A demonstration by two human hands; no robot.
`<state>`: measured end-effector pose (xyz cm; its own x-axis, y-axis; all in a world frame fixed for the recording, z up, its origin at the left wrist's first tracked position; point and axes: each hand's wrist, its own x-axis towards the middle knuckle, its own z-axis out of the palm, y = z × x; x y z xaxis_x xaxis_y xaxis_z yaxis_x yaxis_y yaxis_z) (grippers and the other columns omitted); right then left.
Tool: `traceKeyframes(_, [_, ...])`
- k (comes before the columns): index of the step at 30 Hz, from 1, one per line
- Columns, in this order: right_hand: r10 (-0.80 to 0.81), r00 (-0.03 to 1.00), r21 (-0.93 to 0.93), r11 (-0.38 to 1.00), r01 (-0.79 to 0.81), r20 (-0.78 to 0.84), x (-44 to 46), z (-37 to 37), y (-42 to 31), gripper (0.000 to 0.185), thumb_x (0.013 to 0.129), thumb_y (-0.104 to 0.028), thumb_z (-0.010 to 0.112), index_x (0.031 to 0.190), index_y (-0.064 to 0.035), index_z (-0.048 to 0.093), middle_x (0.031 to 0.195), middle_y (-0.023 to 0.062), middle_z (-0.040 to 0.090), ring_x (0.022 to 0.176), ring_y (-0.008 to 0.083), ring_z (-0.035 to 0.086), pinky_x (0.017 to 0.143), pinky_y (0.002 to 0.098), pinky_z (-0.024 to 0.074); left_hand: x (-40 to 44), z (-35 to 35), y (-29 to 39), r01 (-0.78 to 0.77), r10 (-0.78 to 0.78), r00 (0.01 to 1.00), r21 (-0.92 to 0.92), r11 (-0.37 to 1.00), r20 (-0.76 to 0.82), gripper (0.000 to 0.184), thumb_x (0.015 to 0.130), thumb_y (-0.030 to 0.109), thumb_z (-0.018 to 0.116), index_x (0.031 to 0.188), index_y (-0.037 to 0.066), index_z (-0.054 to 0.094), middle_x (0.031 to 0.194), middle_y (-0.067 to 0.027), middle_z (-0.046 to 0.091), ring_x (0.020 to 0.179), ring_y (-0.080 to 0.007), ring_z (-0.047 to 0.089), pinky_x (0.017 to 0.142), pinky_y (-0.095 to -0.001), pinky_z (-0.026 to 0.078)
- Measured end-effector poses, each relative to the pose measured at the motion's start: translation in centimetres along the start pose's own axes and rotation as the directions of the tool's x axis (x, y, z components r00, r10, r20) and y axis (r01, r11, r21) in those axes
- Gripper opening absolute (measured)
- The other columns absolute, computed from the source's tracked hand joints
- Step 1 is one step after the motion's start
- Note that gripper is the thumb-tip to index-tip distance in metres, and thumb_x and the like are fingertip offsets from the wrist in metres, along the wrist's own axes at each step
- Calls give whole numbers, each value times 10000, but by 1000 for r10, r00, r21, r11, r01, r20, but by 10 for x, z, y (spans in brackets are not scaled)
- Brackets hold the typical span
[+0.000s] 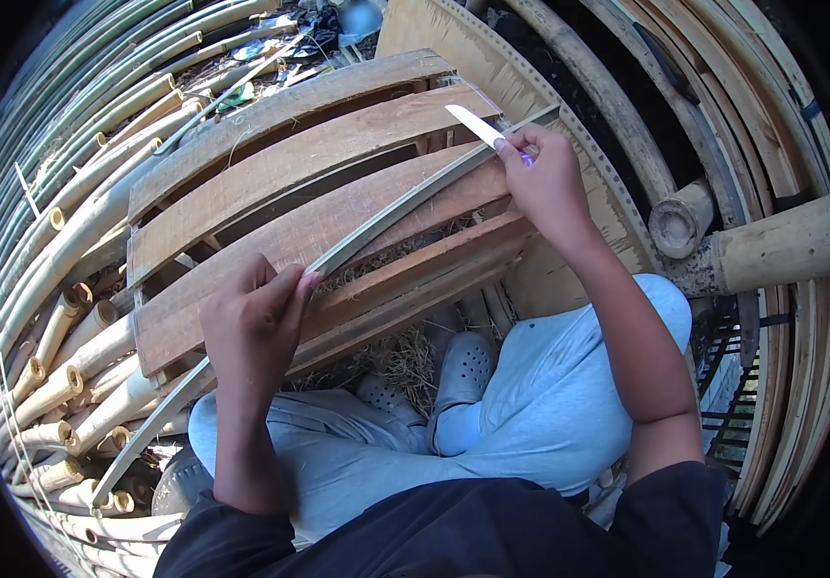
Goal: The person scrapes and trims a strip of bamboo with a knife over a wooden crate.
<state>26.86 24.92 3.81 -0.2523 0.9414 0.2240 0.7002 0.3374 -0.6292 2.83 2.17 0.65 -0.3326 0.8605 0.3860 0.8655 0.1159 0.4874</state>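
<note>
- Dark shirt (pixel 453 530) nearest us, bottom centre.
- Thin strip (pixel 391 214), looks like split bamboo: we trace it slanting from centre to upper right, above the slatted bench (pixel 271 180); past the left hand (pixel 251 316) it seems to run on to lower left.
- Left hand, left of centre: thumb and index finger pinch the strip, other fingers curled in.
- Right hand (pixel 550 183), upper right of centre: fingers wrapped round the handle of a knife (pixel 473 123), thumb near the blade's base, close to the strip. Blade points upper left; we can't tell if its edge bites.
- Risk, our call: uneven pressure could make the blade skid along the strip and nick the right thumb.
- Blade snagging in the fibres could gouge too deep or snap so thin a piece.
- Sharp strip edges or splinters could cut the left fingertips if it slides through that pinch.
- Its long tail could catch among the bamboo poles (pixel 97 217), left side, and jerk the work.
- Lower centre: light trousers (pixel 540 395), clogs (pixel 463 371), loose straw (pixel 403 376).
- Outer bits: we note a wooden sheet (pixel 463 43) top centre, a thick pole (pixel 781 246) at right.
</note>
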Motion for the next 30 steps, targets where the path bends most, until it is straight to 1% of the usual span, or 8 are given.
traceKeyframes(3, [-173, 982, 153, 975, 159, 81, -43, 31, -32, 200, 1000, -160, 694, 926, 26, 705, 809, 229, 715, 749, 373, 721, 719, 444, 555, 0, 0, 1, 7, -7, 1000, 1, 1000, -1, 167, 878, 254, 842, 912, 97, 799, 690, -83, 494, 587, -255, 523, 570, -396, 417])
traceKeyframes(7, [-193, 967, 155, 974, 168, 164, -45, 23, -38, 190, 998, -160, 695, 944, 22, 705, 828, 238, 715, 767, 399, 718, 718, 456, 552, 0, 1, 0, 35, -34, 999, -35, 999, 10, 164, 878, 250, 841, 915, 96, 797, 692, -84, 495, 589, -255, 522, 571, -394, 418])
traceKeyframes(10, [-106, 994, -9, 994, 106, 19, -14, 7, -16, 178, 996, -159, 697, 968, 16, 702, 841, 238, 711, 808, 420, 715, 718, 476, 538, 0, 0, 0, 13, -13, 1000, -13, 1000, 8, 163, 877, 248, 841, 921, 96, 801, 690, -87, 494, 589, -255, 525, 572, -395, 419])
traceKeyframes(14, [-175, 978, 200, 968, 151, 109, -51, 32, -38, 165, 990, -150, 702, 950, 10, 703, 831, 247, 702, 814, 442, 707, 724, 482, 539, -1, 0, 0, 7, -7, 1000, -11, 1000, 10, 159, 877, 243, 841, 921, 96, 800, 693, -88, 500, 592, -254, 534, 569, -393, 420])
traceKeyframes(18, [-266, 950, 219, 949, 227, 164, -50, 25, -40, 164, 1003, -150, 686, 956, 8, 688, 822, 243, 700, 804, 436, 705, 704, 468, 537, 0, 0, 0, 17, -17, 1000, -16, 1000, 14, 155, 877, 240, 841, 916, 97, 796, 699, -86, 509, 596, -254, 542, 569, -391, 425])
traceKeyframes(23, [-174, 985, 14, 985, 174, 13, -33, 19, -27, 157, 1014, -158, 673, 959, -11, 684, 766, 223, 687, 743, 424, 700, 631, 485, 515, -1, 2, 0, -15, 15, 1000, -38, 999, -2, 170, 885, 194, 846, 948, 48, 788, 684, -90, 444, 573, -209, 449, 553, -363, 371])
traceKeyframes(28, [-385, 918, 165, 916, 366, 98, -67, 38, -43, 162, 1011, -162, 674, 945, -14, 688, 762, 215, 693, 733, 421, 706, 626, 482, 525, -1, 2, -2, -7, 7, 1000, -56, 998, 2, 173, 887, 195, 846, 950, 46, 786, 686, -93, 434, 574, -213, 439, 554, -365, 371])
traceKeyframes(30, [-293, 950, 148, 949, 277, 106, -49, 24, -38, 164, 1009, -163, 677, 955, -9, 696, 772, 216, 698, 742, 415, 712, 639, 478, 533, -1, 2, -3, -11, 11, 1000, -69, 998, -2, 168, 888, 193, 844, 949, 48, 786, 686, -93, 437, 574, -217, 444, 554, -366, 374])
